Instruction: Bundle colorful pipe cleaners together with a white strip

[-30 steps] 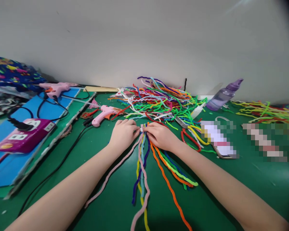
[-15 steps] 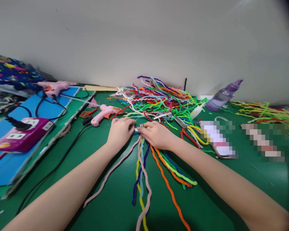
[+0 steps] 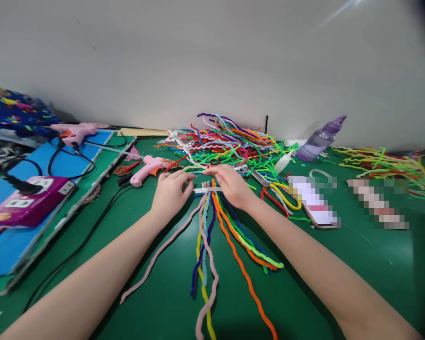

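Observation:
A narrow white strip (image 3: 212,189) lies crosswise on the table between my hands. Several coloured pipe cleaners pass across it and fan towards me, among them a pink pipe cleaner (image 3: 170,245), an orange pipe cleaner (image 3: 246,278) and a yellow pipe cleaner (image 3: 206,297). My left hand (image 3: 173,191) is closed at the strip's left end, thumb against it; the fingertips are partly hidden. My right hand (image 3: 230,185) is over the strip's right end, its fingers stretched out beyond the strip towards the pile; its thumb is hidden.
A tangled pile of pipe cleaners (image 3: 230,146) sits behind my hands. On the left are a pink glue gun (image 3: 148,169), another glue gun (image 3: 76,132) and a purple power strip (image 3: 31,203). On the right are pliers (image 3: 276,200), a phone (image 3: 317,208) and a purple bottle (image 3: 317,141).
My right hand has moved off the middle of the strip and its fingers have straightened, uncovering the strip and pipe cleaner ends. My left hand has shifted slightly left. The camera view has shifted a little.

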`<control>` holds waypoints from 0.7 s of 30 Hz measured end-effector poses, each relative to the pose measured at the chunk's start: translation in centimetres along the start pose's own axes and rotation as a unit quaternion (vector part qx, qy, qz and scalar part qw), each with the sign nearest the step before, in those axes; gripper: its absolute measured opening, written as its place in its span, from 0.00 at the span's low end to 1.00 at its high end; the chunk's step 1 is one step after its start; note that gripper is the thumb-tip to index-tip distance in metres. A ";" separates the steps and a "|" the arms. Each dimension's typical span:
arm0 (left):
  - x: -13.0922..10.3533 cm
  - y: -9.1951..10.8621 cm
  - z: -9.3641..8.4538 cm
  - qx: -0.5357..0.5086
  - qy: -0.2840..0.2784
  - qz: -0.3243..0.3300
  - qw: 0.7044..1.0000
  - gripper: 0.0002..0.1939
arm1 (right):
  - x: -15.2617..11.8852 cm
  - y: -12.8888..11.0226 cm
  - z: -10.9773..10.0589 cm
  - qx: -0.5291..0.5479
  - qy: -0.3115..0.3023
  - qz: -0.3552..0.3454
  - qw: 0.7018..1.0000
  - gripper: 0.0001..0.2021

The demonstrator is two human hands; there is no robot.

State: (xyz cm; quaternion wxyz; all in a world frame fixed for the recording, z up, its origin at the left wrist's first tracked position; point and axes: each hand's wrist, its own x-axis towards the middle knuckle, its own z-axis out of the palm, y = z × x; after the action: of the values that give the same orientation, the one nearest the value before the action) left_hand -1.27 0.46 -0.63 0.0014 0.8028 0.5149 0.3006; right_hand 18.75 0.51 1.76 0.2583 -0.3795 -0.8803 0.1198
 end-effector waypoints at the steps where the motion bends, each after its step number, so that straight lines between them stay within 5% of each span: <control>1: -0.1 0.0 0.0 -0.006 -0.008 0.018 1.000 0.12 | -0.1 0.2 -0.2 0.036 0.044 0.029 0.998 0.17; 4: -0.3 0.5 0.3 -0.025 -0.037 0.097 0.994 0.12 | -0.8 0.7 -0.5 0.091 0.098 0.095 0.986 0.15; 8: -0.6 1.5 0.9 -0.024 -0.079 0.180 0.980 0.13 | -2.0 1.4 0.2 0.014 0.033 0.059 0.998 0.12; 14: -0.6 2.6 0.5 0.027 -0.124 0.165 0.978 0.15 | -3.1 1.5 0.9 -0.098 -0.019 0.009 0.995 0.11; 21: -0.7 3.0 0.4 0.053 -0.117 0.170 0.977 0.15 | -1.0 1.6 0.0 -0.046 0.003 0.138 0.989 0.09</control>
State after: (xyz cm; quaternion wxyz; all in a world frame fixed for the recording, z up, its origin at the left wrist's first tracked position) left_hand 1.18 -1.40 -0.39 -0.0322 0.9072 0.3822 0.1731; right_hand 20.29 0.88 0.72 0.2244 -0.5091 -0.8234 0.1120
